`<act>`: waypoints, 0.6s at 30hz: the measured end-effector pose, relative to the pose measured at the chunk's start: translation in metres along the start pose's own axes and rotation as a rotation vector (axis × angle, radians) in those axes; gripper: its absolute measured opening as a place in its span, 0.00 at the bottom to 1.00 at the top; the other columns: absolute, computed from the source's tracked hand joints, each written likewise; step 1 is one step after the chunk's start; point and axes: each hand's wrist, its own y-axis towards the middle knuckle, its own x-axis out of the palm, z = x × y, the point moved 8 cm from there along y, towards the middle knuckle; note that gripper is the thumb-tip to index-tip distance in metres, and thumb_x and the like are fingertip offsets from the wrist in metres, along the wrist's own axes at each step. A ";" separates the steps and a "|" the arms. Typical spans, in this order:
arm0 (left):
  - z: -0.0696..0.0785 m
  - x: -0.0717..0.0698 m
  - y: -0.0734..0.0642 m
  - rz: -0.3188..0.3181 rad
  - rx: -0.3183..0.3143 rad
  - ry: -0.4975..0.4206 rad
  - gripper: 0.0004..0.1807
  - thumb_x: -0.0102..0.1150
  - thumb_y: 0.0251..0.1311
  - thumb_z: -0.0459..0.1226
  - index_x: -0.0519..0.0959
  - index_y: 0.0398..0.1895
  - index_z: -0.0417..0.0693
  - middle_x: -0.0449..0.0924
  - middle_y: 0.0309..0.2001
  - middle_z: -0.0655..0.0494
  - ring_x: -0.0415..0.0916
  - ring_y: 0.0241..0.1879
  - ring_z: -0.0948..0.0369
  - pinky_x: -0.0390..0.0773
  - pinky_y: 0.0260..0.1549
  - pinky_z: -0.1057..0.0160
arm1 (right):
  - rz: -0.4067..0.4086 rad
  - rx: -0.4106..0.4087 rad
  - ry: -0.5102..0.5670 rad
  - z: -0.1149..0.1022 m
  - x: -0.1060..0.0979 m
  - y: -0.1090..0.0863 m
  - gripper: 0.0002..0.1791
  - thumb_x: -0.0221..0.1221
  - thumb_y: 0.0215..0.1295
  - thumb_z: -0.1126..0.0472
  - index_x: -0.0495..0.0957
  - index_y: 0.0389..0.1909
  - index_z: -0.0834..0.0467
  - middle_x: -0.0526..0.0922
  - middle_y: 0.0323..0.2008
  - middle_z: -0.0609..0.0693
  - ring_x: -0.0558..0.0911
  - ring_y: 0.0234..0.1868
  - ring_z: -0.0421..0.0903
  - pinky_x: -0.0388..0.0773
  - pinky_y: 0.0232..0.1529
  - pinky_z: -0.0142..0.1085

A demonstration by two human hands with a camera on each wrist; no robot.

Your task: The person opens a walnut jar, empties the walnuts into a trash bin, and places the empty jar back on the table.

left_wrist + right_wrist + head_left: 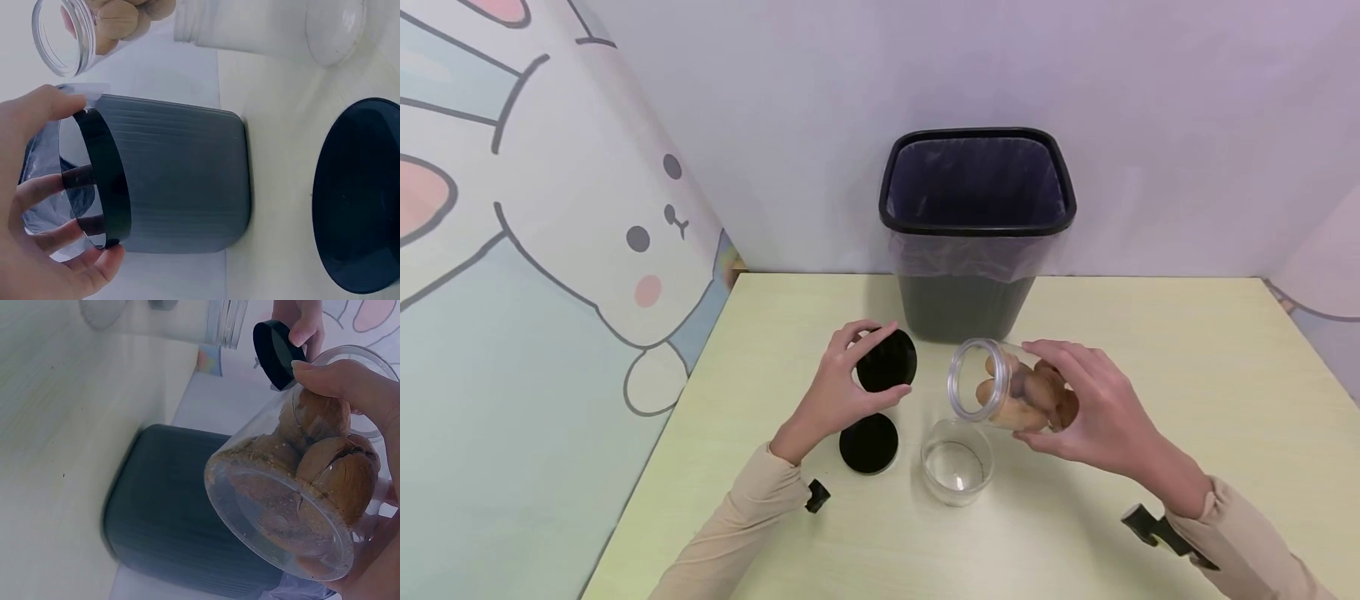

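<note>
In the head view my left hand holds a black round lid by its rim, thumb and fingers spread around the edge. My right hand grips a clear jar tipped on its side above the table, its uncovered mouth facing left. Brown nuts with cracked shells fill much of this jar, and crumbs cling near its base. Below the jar's mouth, a second clear jar stands upright and uncovered, with no nuts visible in it. Another black lid lies flat on the table left of it.
A dark waste bin with a plastic liner stands behind the jars, against the pale wall. The light wooden table stretches out on both sides. A rabbit-patterned panel borders the left edge.
</note>
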 end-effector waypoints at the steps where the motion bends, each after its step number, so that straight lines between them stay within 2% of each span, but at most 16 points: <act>1: -0.002 0.000 0.000 -0.003 -0.007 0.002 0.40 0.73 0.44 0.49 0.69 0.65 0.66 0.63 0.59 0.60 0.60 0.54 0.60 0.68 0.49 0.53 | -0.002 0.004 0.000 0.000 0.000 0.000 0.49 0.73 0.31 0.37 0.74 0.55 0.62 0.78 0.49 0.55 0.76 0.46 0.50 0.67 0.46 0.44; 8: -0.012 0.002 -0.001 0.003 -0.014 0.018 0.40 0.74 0.43 0.48 0.70 0.65 0.63 0.64 0.59 0.57 0.61 0.51 0.58 0.69 0.46 0.54 | 0.005 0.007 -0.004 0.002 -0.002 -0.002 0.49 0.71 0.34 0.34 0.74 0.55 0.62 0.78 0.48 0.55 0.76 0.45 0.51 0.67 0.46 0.45; 13: -0.022 0.004 -0.001 -0.003 -0.044 0.039 0.40 0.74 0.43 0.48 0.70 0.64 0.62 0.64 0.58 0.56 0.62 0.52 0.57 0.69 0.47 0.53 | -0.010 0.020 -0.005 0.003 -0.003 -0.001 0.49 0.72 0.33 0.35 0.73 0.56 0.61 0.78 0.48 0.55 0.75 0.46 0.51 0.66 0.47 0.46; 18: -0.032 0.008 -0.001 -0.019 -0.080 0.055 0.39 0.73 0.43 0.48 0.71 0.64 0.61 0.65 0.58 0.56 0.62 0.55 0.56 0.70 0.49 0.51 | 0.013 0.005 -0.009 0.002 -0.005 -0.001 0.48 0.66 0.39 0.31 0.73 0.56 0.61 0.78 0.48 0.54 0.76 0.44 0.49 0.66 0.44 0.44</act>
